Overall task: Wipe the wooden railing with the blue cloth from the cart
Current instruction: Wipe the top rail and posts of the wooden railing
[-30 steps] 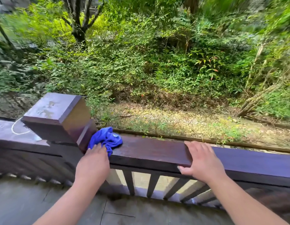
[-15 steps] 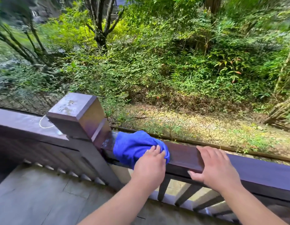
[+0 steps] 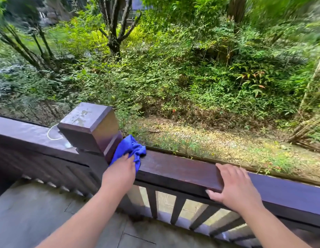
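Left hand (image 3: 119, 174) is pressing the bunched cloth (image 3: 128, 149) onto the rail (image 3: 173, 167), fingers clamped over its near part. The cloth sits at the rail's left end, touching the post (image 3: 91, 127). Right hand (image 3: 234, 187) lies flat and unclenched on the rail top well to the right, thumb hooked over the near edge, holding nothing; I read it as a brace.

To do this step well I'd flatten the wad so more fabric meets the wood, keep downward pressure even, and work the corner where rail meets post, since grime likely collects there. Then one long pull to the right.

Edges: the rail's far edge drops off to the garden, so the cloth could slip over if I let it ride outward. The post blocks any travel left. Open room runs right until the cloth meets the right hand, which would have to shift first.
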Available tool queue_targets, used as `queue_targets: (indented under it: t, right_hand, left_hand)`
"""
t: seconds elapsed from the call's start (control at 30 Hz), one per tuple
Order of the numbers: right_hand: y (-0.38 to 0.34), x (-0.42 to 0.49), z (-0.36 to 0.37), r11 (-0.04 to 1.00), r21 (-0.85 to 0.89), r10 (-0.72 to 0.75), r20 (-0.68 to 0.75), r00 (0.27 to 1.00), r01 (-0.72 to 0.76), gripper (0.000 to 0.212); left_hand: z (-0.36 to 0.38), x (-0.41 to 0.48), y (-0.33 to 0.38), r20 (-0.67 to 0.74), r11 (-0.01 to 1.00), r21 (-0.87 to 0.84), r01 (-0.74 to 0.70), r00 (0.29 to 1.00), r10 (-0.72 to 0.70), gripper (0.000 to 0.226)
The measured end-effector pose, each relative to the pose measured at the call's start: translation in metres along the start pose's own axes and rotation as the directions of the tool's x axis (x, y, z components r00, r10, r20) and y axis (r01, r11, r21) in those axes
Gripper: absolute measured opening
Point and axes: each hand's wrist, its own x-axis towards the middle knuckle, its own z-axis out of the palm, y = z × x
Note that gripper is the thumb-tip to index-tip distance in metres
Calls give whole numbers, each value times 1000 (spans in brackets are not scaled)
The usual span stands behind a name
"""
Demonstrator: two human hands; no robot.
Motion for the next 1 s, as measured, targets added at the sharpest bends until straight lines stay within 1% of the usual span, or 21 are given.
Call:
queue_targets:
  t: [0.07, 0.13, 0.17, 0.2, 0.23, 0.27, 0.3, 0.37, 0.47, 0.57, 0.67, 0.8, 0.9, 1.0]
  right_hand:
    - [1, 0, 1, 1000, 11, 4, 3, 1000, -4, 108]
    - [1, 0, 3, 1000, 27, 6, -5, 1000, -5, 108]
    - [2, 0, 3, 999, 33, 6, -15, 1000, -5, 108]
    - [2, 0, 3, 999, 36, 4, -22, 1000, -3, 108]
    - [2, 0, 3, 999, 40, 1, -29, 1000, 0, 107]
    - [1, 0, 2, 999, 48, -8, -32, 999, 10, 107]
    - [1, -1, 2, 998, 57, -11, -28, 1000, 13, 107]
    - [1, -2, -2, 997, 74, -16, 2, 1000, 16, 107]
    - [9, -13, -6, 996, 88, 15, 37, 999, -19, 105]
    - [30, -33, -9, 990, 99, 99, 40, 994, -102, 106]
    - [57, -54, -11, 983, 85, 159, 29, 987, -161, 107]
    - [103, -78, -16, 975, 87, 203, 21, 979, -204, 111]
    - [141, -96, -18, 973, 92, 209, 13, 978, -209, 110]
    - [178, -109, -19, 977, 94, 190, 18, 982, -191, 110]
  left_hand:
    - [2, -1, 4, 12, 1000, 20, 21, 1000, -21, 45]
    - [1, -3, 10, 33, 997, -36, 71, 997, -70, 46]
    - [0, -4, 14, 29, 991, -101, 90, 996, -87, 46]
    - [1, -4, 20, -10, 981, -179, 78, 997, -81, 43]
    - [1, -5, 28, -46, 964, -265, 40, 998, -54, 42]
    - [1, -7, 38, -76, 951, -307, -22, 997, -2, 43]
    - [1, -7, 52, -106, 949, -299, -100, 992, 71, 46]
    - [-1, -5, 80, -121, 937, -260, -232, 971, 207, 50]
    - [-6, 3, 120, -95, 904, -269, -331, 944, 317, 43]
    - [-7, 11, 161, -61, 862, -257, -437, 897, 437, 47]
    - [-16, 14, 202, -46, 817, -276, -506, 856, 515, 54]
    - [-27, 15, 263, -31, 759, -292, -582, 799, 601, 63]
    - [-35, 17, 312, -10, 743, -306, -595, 783, 622, 69]
    - [-41, 17, 352, 1, 740, -301, -602, 776, 631, 71]
